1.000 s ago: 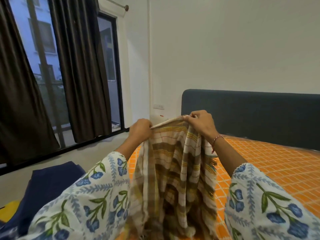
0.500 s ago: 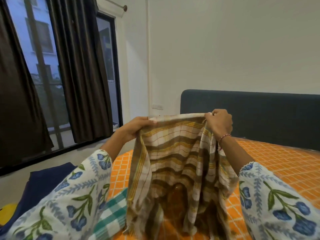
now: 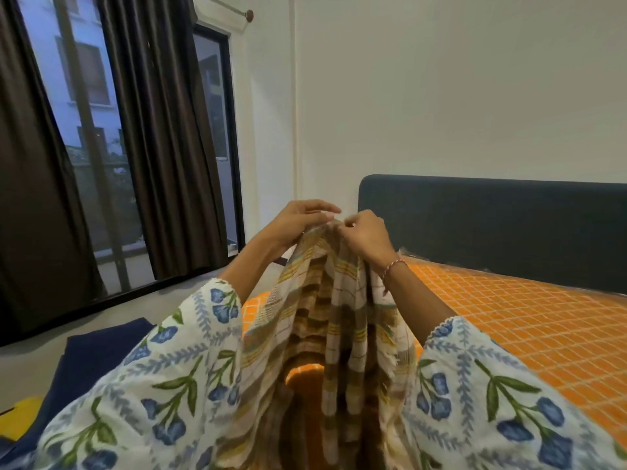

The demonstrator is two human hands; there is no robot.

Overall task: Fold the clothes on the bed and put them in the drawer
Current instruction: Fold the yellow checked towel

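Holding a brown-and-cream checked cloth (image 3: pixel 339 320) up by its top edge, the person has both hands close together above the bed (image 3: pixel 529 327). Their right hand (image 3: pixel 368 237) pinches the edge with curled fingers; the left hand (image 3: pixel 300 222) grips it from beside, fingers stretched over the top. The cloth hangs down in folds between floral sleeves (image 3: pixel 176 385), over the orange checked bedsheet. A dark blue garment (image 3: pixel 91 361) lies at the left, by the dark curtains (image 3: pixel 163 137)
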